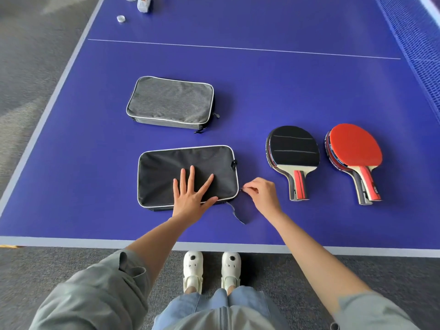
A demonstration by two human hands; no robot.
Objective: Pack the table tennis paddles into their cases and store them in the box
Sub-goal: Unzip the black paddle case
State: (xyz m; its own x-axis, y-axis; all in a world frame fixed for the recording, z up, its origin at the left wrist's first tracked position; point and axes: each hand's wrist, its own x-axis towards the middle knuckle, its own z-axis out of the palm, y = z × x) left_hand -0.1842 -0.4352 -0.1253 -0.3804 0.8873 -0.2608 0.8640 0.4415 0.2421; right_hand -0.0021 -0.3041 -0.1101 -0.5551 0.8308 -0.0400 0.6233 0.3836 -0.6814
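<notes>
Step in hand, by the look of it: unzipping the black case (188, 173), near the table's front edge.

Left hand (194, 194) flat on the case's front half, fingers straight and spread, pressing it down. Right hand (262, 194) just beside the case's right front corner, thumb and forefinger pinched on what looks like the zipper pull (242, 189) — too small to be sure. A loose dark flap or strap (235, 213) trailing from that corner, below and between the two hands.

To do it well: hold the pressing palm firm so the case does not slide; draw the pull along the seam rather than up and away; ease round the corner, where zips tend to bind; shift the flat hand off the lid before trying to open it.

Grey case (170, 103) beyond the left hand, well apart, lying flat, apparently zipped. Right of the right hand — black-faced paddles (294, 151), a stack, handles toward the person; further right, red-faced paddles (354, 151), likewise stacked. None cased yet. No box in view.

Surface: blue table-tennis table (285, 86), white line crossing far beyond both hands, net (419, 55) at far right. Small cap (121, 18) and bottles (144, 3) far beyond the left hand. Grey carpet (31, 67) left of and below the table; white clogs (192, 267) at its near edge.
</notes>
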